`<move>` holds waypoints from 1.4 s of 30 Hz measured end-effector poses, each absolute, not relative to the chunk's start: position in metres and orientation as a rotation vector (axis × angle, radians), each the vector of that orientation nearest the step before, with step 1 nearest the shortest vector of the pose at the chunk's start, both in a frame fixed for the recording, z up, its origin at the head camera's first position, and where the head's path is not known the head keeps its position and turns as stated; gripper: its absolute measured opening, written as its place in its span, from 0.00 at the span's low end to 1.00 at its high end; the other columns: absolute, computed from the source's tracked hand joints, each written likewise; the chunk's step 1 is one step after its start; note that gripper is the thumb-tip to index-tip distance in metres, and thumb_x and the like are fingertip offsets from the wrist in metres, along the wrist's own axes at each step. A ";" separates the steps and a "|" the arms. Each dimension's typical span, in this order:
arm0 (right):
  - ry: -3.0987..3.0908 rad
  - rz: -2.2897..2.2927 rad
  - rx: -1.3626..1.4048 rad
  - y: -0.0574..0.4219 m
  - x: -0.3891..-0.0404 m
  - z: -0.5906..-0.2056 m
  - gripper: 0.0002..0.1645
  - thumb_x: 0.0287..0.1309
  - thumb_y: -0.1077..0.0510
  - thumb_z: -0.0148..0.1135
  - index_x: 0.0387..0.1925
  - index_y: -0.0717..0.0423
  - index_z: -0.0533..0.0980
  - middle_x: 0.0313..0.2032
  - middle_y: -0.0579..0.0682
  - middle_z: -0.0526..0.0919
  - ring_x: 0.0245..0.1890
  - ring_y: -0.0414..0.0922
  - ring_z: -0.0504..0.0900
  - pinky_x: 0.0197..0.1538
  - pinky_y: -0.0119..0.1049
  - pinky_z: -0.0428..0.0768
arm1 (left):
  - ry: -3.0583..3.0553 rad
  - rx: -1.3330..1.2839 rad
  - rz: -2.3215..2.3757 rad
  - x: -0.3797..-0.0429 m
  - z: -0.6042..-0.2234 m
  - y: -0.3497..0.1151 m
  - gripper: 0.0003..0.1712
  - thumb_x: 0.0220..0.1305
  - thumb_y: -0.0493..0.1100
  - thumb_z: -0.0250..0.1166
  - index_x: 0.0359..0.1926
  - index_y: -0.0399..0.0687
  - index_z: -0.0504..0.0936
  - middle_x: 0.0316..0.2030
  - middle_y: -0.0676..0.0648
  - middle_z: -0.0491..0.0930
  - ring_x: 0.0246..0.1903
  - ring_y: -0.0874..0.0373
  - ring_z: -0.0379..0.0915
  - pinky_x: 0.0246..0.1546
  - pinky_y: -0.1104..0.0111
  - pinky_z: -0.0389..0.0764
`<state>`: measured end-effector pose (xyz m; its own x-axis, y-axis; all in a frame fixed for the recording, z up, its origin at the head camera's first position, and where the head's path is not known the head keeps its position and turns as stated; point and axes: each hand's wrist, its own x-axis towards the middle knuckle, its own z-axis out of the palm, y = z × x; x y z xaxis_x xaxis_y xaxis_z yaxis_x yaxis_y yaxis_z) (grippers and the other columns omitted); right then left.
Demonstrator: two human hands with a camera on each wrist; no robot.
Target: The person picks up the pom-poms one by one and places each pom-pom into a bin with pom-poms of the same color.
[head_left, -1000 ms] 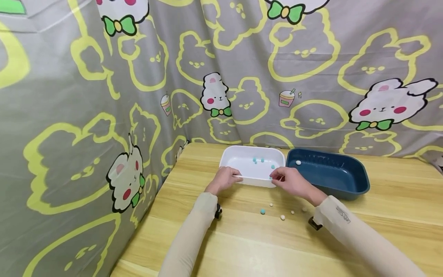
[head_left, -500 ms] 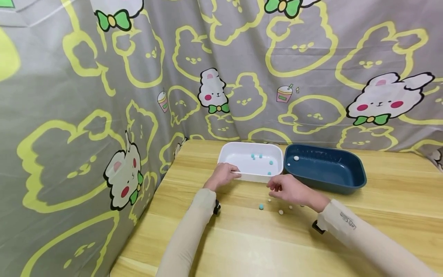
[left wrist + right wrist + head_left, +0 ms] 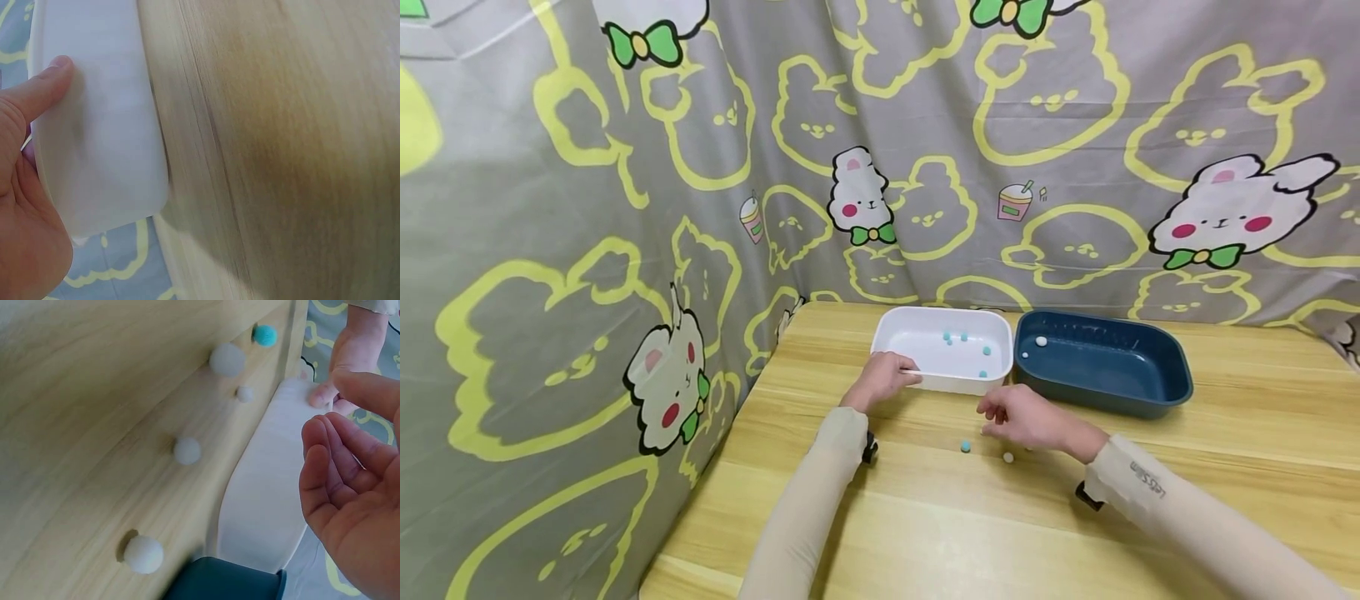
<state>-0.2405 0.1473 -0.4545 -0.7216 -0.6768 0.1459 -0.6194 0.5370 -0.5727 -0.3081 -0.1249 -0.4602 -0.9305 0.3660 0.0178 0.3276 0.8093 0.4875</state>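
My left hand (image 3: pixel 883 379) grips the near wall of a white plastic tub (image 3: pixel 910 358), its thumb (image 3: pixel 56 78) flat on the outer side. Several small teal balls (image 3: pixel 987 351) lie in that tub. My right hand (image 3: pixel 1026 414) hovers above the table before the tubs, fingers loosely bent, thumb and fingertips apart with nothing between them. Below it on the wood are a teal ball (image 3: pixel 265 335) and several white balls (image 3: pixel 187 450) of different sizes. In the head view, the right hand covers some of these.
A dark blue tub (image 3: pixel 1097 371) stands right beside the white one, with two white balls (image 3: pixel 1041 342) at its left end. Wooden table (image 3: pixel 910 517) extends in front. A patterned grey curtain (image 3: pixel 940 125) hangs behind and at the left.
My right hand has drawn back from the white tub's near right corner and come down toward the loose balls, leaving a teal ball in the tub. The left hand keeps its grip.
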 end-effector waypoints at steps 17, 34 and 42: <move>2.610 -0.869 -1.164 0.140 -0.245 -0.464 0.12 0.49 0.63 0.69 0.37 0.63 0.79 0.27 0.43 0.78 0.27 0.36 0.74 0.32 0.31 0.76 | 2.912 0.576 0.754 -0.309 -0.461 -0.126 0.07 0.60 0.50 0.66 0.28 0.59 0.87 0.26 0.64 0.82 0.30 0.67 0.73 0.55 0.63 0.61; 2.492 -0.707 -1.287 0.120 -0.245 -0.467 0.10 0.49 0.60 0.72 0.33 0.58 0.80 0.26 0.42 0.77 0.26 0.35 0.72 0.32 0.29 0.74 | 2.917 0.566 0.764 -0.308 -0.458 -0.126 0.07 0.60 0.50 0.67 0.28 0.58 0.87 0.26 0.64 0.82 0.29 0.66 0.72 0.47 0.67 0.66; 2.473 -0.642 -1.319 0.113 -0.246 -0.471 0.08 0.49 0.60 0.72 0.31 0.55 0.80 0.26 0.40 0.76 0.26 0.35 0.72 0.32 0.29 0.73 | 2.907 0.538 0.773 -0.307 -0.458 -0.125 0.07 0.60 0.50 0.66 0.28 0.59 0.87 0.27 0.63 0.82 0.30 0.66 0.72 0.47 0.66 0.66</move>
<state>-0.2459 0.1125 -0.4705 -0.5513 -0.8339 -0.0252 -0.7165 0.4887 -0.4979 -0.3067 -0.1250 -0.4584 -0.9345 0.3559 0.0077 0.3127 0.8104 0.4954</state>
